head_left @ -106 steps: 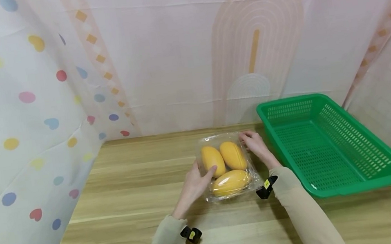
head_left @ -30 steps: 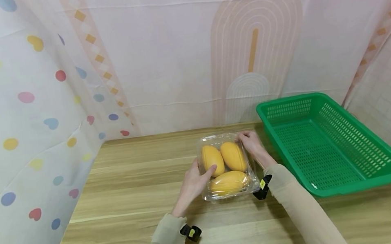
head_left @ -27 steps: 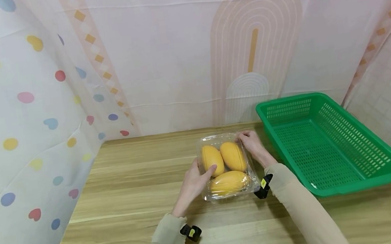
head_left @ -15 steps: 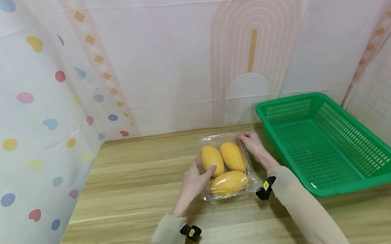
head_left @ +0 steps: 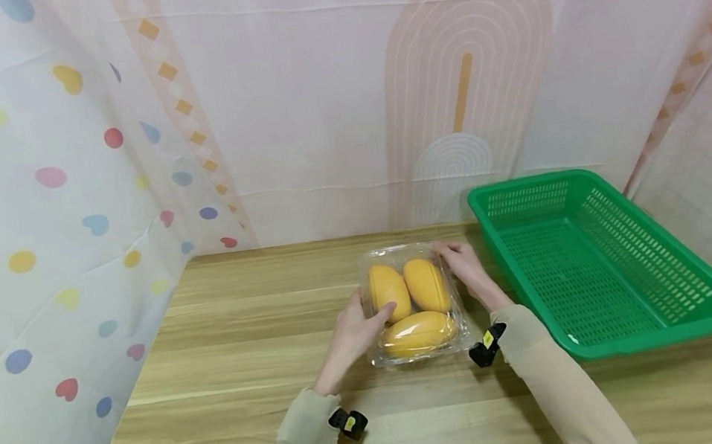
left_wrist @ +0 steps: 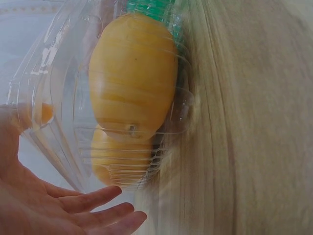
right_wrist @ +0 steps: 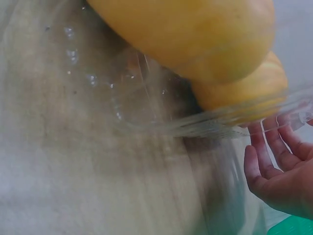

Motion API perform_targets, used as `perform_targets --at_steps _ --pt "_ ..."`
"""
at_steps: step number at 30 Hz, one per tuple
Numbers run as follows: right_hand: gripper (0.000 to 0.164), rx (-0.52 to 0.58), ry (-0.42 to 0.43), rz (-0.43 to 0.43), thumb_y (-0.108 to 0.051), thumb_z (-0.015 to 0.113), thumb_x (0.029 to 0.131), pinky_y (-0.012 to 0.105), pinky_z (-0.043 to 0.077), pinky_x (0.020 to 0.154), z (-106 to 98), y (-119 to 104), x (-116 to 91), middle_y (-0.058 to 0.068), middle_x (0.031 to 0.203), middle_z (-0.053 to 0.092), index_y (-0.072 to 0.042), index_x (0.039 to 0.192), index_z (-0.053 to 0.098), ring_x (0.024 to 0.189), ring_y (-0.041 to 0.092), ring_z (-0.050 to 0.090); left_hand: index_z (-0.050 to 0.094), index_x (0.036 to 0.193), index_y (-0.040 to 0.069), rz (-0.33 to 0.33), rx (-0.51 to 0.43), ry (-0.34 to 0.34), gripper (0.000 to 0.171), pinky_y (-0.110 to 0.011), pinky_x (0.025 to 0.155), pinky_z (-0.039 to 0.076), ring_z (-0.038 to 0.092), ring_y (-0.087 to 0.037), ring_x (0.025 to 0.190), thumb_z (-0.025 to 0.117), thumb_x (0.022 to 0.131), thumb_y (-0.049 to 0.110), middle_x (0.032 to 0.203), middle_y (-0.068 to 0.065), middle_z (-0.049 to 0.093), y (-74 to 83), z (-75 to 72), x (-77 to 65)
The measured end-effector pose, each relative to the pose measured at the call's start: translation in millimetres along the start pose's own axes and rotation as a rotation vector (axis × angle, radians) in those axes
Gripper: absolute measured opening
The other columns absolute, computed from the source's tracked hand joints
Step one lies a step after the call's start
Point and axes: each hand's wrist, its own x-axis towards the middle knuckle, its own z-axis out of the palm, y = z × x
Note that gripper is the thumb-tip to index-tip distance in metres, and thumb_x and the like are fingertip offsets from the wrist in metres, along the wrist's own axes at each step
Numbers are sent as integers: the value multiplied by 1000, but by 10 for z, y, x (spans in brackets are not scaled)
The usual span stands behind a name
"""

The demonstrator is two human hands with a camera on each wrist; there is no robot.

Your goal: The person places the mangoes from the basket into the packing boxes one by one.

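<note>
A clear plastic clamshell box lies on the wooden table with three yellow mangoes inside. The left hand is at the box's left side. Its thumb rests over the lid, while the other fingers reach out fairly straight along the side wall in the left wrist view. At the far right corner the right hand pinches the lid's edge with bent fingers. In the right wrist view its fingers curl up at the plastic rim, and the thumb is mostly out of sight. The lid lies over the mangoes.
A green plastic basket with slotted walls stands right of the box, close to the right forearm. Behind the table hangs a patterned cloth, and another with coloured dots hangs on the left.
Over the last seconds the right wrist shifts slightly toward the left, then back right, fingers staying at the lid's corner. The left hand and box hardly move.
</note>
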Motion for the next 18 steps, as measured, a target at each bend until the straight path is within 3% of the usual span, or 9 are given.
perform_targets --at_steps 5,12,18 --pt "39 6 27 -2 -29 51 97 18 42 63 12 -12 44 7 95 69 4 112 65 73 5 52 27 146 0 17 -6 -2 82 -57 106 39 44 -41 131 60 88 48 143 -24 44 -5 -6 1" --pt "33 0 30 -23 -19 50 97 18 49 70 36 -44 73 13 98 69 7 112 64 75 6 58 27 147 0 14 -19 -4 84 -57 105 40 45 -41 131 60 88 50 143 -24 44 -8 1 7" --pt "26 -9 35 -55 -13 47 97 17 44 63 47 -49 78 -2 74 61 6 90 63 67 4 52 29 146 2 20 -11 5 82 -57 102 43 48 -41 127 60 87 50 140 -23 48 -2 16 12"
